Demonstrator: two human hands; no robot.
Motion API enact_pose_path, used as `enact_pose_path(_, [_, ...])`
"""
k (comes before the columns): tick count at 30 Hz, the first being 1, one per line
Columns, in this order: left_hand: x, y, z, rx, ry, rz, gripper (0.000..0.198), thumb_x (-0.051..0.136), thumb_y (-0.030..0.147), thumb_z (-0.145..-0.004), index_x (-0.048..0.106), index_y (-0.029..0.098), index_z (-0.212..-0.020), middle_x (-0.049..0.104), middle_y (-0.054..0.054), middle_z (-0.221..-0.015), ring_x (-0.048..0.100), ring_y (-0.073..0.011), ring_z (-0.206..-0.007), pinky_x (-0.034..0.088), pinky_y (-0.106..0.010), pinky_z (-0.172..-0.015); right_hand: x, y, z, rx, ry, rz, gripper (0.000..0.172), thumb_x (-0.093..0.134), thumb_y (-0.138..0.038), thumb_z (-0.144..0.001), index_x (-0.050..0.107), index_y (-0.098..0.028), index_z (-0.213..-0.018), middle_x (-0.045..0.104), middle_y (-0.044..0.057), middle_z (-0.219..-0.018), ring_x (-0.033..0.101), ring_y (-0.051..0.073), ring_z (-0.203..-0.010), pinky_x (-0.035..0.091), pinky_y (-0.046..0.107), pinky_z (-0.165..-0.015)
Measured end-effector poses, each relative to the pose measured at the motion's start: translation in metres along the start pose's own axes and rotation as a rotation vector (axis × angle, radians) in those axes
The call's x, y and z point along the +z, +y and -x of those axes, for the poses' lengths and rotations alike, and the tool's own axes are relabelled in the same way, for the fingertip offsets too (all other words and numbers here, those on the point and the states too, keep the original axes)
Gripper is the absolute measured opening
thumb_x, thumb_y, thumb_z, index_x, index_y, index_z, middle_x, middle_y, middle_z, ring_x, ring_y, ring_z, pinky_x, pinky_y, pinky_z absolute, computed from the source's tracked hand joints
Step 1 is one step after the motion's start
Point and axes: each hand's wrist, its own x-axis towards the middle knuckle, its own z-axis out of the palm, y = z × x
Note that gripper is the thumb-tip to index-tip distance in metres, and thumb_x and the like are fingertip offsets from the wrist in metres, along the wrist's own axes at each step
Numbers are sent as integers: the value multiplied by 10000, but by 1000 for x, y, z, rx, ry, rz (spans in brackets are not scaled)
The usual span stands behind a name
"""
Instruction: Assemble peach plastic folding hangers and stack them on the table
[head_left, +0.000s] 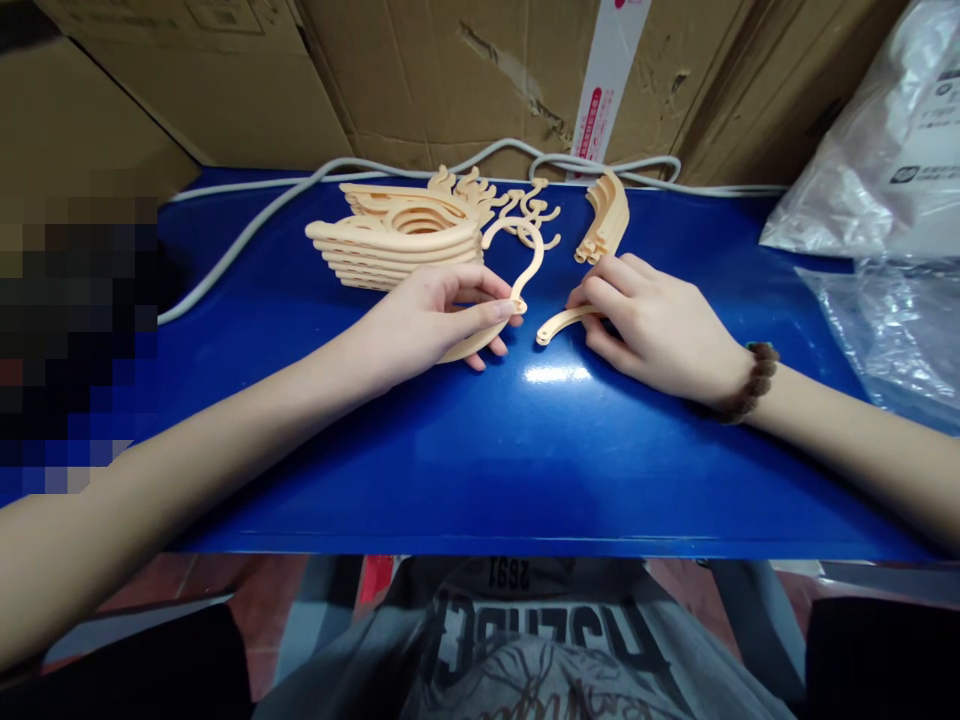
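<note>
My left hand (457, 315) pinches a beige plastic hanger part with a hook (534, 262) near the foot of the hook, and one curved arm passes behind my fingers. To its right, my right hand (637, 315) is closed on a short curved beige hanger arm (562, 322), whose end points toward the hook part. A gap separates the two pieces. Behind my left hand lies a stack of beige hanger pieces (397, 240). Just beyond my right hand stands a bundle of curved arms (606, 215). Loose hooks (529, 205) lie between the two piles.
All of this lies on a blue tabletop (465, 470). A white cable (285, 200) snakes along the back edge before cardboard boxes (450, 80). Plastic bags (885, 150) sit at the right. The far left is pixelated.
</note>
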Motion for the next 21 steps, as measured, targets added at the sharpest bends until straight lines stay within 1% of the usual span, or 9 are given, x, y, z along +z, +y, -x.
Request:
enact_pose_path(4, [0,0,0,-9,-1,3,67,673,200,-934,650,144,-963,775,-55,-1003,727,-116,-687,570,-170,-533,0,1,0,11,-7,-45,219,428,-232,-990,615,-133,-1046,662,176,-1122,593,285,-970,456,380,-782])
enact_pose_path(9, [0,2,1,-27,-1,-9,90,679,212,-931,651,143,-980,776,-72,-1040,726,-119,-705,571,-177,-549,-2,1,-1,28,-28,-86,200,416,-231,-977,594,-151,-1022,664,173,-1102,585,289,-951,454,394,-788])
enact_pose_path(12, [0,1,1,-17,-12,-19,130,703,247,-921,657,149,-994,778,-81,-1072,732,-124,-731,574,-178,-562,-3,0,-2,36,-29,-90,170,418,-226,-964,576,-177,-1003,666,152,-1052,581,280,-914,448,384,-775])
enact_pose_path(16, [-1,0,0,-2,-20,-22,166,731,270,-900,658,154,-992,779,-81,-1066,734,-129,-735,571,-180,-558,-4,0,-2,30,-27,-99,142,416,-228,-945,552,-201,-974,655,121,-955,559,267,-839,430,377,-746])
enact_pose_path(21, [-1,0,1,-13,-22,-22,143,699,258,-908,652,151,-991,778,-72,-1042,733,-133,-736,572,-187,-558,-3,0,-3,14,-20,-114,143,401,-220,-924,540,-200,-949,640,117,-940,539,256,-797,417,372,-741])
